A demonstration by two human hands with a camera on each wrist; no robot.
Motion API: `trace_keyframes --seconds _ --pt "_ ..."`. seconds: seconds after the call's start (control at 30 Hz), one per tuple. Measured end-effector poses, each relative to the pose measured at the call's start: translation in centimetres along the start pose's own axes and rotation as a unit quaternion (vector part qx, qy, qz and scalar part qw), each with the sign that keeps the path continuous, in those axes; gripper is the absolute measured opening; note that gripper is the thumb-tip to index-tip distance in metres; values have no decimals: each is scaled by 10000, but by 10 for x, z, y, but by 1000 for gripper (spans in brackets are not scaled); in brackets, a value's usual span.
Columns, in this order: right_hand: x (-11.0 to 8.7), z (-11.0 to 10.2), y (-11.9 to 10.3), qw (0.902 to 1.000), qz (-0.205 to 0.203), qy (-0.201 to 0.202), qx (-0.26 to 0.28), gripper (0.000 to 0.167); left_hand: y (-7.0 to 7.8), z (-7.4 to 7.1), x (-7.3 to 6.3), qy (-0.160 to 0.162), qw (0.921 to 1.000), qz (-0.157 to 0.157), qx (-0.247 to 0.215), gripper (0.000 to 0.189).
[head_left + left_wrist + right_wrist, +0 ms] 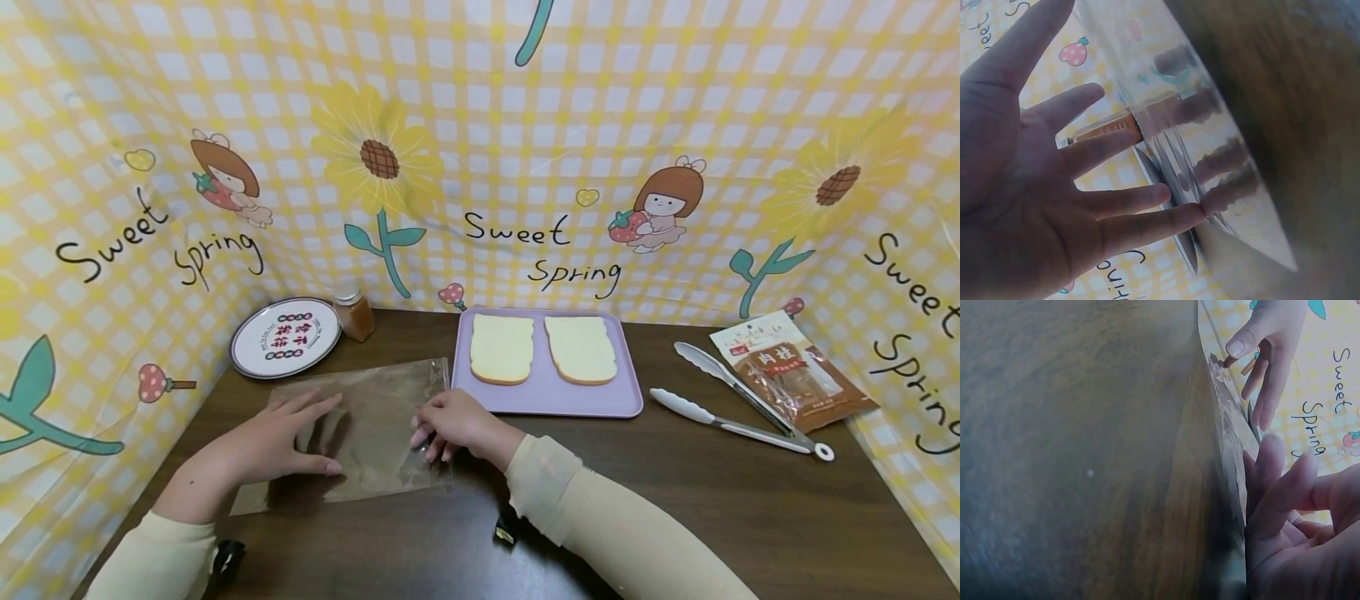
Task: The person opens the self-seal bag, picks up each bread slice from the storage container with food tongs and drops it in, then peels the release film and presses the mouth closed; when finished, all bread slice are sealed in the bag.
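A clear plastic bag [375, 425] lies flat on the dark table in the head view. My left hand [281, 437] hovers low over its left part with fingers spread and nothing gripped; the left wrist view shows that palm and the fingers mirrored in the shiny film. At the bag's right edge my right hand [457, 421] has its fingers curled, thumb and fingertips pinching the film there. In the right wrist view the curled fingers [1285, 487] are right at the bag's edge, the pinch itself partly hidden.
A lilac tray [540, 402] bears two bread slices. Back left stand a round plate [251, 358] and a jar of brown powder [360, 321]. To the right lie white-tipped tongs [757, 432] and a brown packet [795, 375]. Patterned cloth walls enclose the table.
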State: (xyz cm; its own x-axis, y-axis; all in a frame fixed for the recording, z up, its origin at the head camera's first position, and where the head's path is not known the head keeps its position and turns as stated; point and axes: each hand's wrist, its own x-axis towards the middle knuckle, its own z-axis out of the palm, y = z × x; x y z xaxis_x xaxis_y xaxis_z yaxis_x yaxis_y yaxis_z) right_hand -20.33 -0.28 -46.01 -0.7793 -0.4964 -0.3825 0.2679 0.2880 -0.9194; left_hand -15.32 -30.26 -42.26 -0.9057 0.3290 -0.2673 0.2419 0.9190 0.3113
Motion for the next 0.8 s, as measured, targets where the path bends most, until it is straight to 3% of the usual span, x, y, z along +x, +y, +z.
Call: trace_keyframes --seconds 0.13,0.4,0.8 --pt "0 -2 -1 9999 -117 23 -32 30 0 -2 1 10 10000 27 23 110" --pt "1 -7 -2 9957 -637 337 -588 29 -2 -3 4 108 9999 -49 20 117" --pt "1 -11 -5 9838 -1656 70 -688 29 -5 -1 -4 532 9984 59 -200 117"
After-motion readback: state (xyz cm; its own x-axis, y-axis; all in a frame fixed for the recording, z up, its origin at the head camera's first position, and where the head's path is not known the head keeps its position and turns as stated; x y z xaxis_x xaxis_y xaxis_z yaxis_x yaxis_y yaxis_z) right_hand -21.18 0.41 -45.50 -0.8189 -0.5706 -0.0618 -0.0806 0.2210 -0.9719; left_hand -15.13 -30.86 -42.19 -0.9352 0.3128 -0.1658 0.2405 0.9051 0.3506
